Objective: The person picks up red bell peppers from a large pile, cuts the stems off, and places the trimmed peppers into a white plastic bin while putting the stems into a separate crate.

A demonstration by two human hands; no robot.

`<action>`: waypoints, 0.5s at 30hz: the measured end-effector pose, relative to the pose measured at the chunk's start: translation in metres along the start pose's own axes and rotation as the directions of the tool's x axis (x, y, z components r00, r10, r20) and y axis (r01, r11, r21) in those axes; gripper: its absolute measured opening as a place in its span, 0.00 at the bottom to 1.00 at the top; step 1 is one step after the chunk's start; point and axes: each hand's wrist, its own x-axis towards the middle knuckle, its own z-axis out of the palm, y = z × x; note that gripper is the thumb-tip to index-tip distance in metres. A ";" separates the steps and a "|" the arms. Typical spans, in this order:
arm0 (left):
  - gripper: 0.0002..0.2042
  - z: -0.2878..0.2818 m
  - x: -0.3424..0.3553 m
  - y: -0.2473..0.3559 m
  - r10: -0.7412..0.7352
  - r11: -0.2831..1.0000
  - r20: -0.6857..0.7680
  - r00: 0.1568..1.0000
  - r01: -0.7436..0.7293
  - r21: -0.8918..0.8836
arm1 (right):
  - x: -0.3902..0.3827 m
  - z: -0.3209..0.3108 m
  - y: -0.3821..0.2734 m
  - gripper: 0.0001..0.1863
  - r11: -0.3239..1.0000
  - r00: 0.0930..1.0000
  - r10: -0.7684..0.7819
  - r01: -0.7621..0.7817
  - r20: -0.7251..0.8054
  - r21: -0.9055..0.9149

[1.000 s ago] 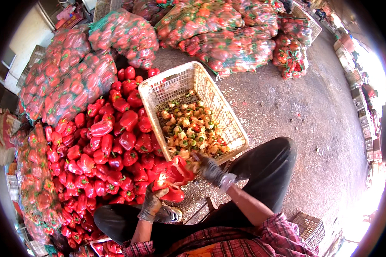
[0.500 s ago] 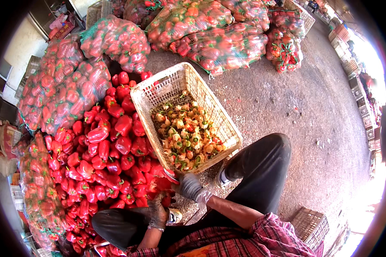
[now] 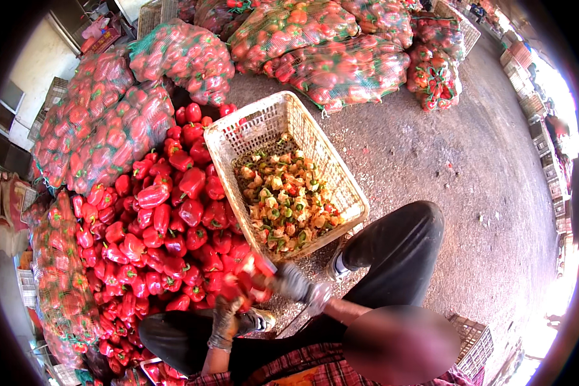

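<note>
My left hand (image 3: 224, 323), in a worn, stained glove, is closed round a red bell pepper (image 3: 243, 291) above my left shin. Close beside it, my right hand (image 3: 292, 283) in a grey glove is closed on a small knife (image 3: 264, 264), whose outline is smeared by motion. Just beyond my hands stands a pale plastic crate (image 3: 331, 151), tilted in view. Cut-out pepper cores with green stems (image 3: 289, 202) lie in it. Left of the crate spreads a big heap of loose red bell peppers (image 3: 154, 225), reaching to my left knee.
Full mesh sacks of peppers (image 3: 116, 128) border the heap on the left, and more mesh sacks (image 3: 334, 71) lie at the back. Grey ground (image 3: 450, 161) extends to the right. Another crate (image 3: 469, 338) stands behind my right side. Stacked crates (image 3: 547, 154) line the far right.
My left hand has risen slightly with the pepper, which now shows more between my hands. My right hand has shifted a little to the right. The whole view has moved slightly.
</note>
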 end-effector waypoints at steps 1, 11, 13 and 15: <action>0.17 0.000 -0.002 -0.014 -0.025 0.999 0.054 0.998 0.024 0.021 | -0.003 0.021 -0.004 0.25 0.979 0.998 0.055 -0.053 0.008 -0.197; 0.07 -0.015 -0.012 0.019 -0.089 0.777 -0.069 0.994 0.026 -0.629 | -0.002 0.045 -0.021 0.20 0.642 0.948 -0.315 0.247 0.045 -0.726; 0.08 -0.042 -0.022 0.036 -0.032 0.687 -0.268 0.963 -0.173 -0.706 | -0.002 0.013 0.022 0.14 0.942 0.919 -0.329 0.305 -0.218 -0.138; 0.08 -0.084 -0.051 0.079 0.010 0.660 -0.458 0.889 -0.350 -0.665 | 0.007 -0.027 0.053 0.13 0.942 0.995 0.103 -0.101 0.012 0.320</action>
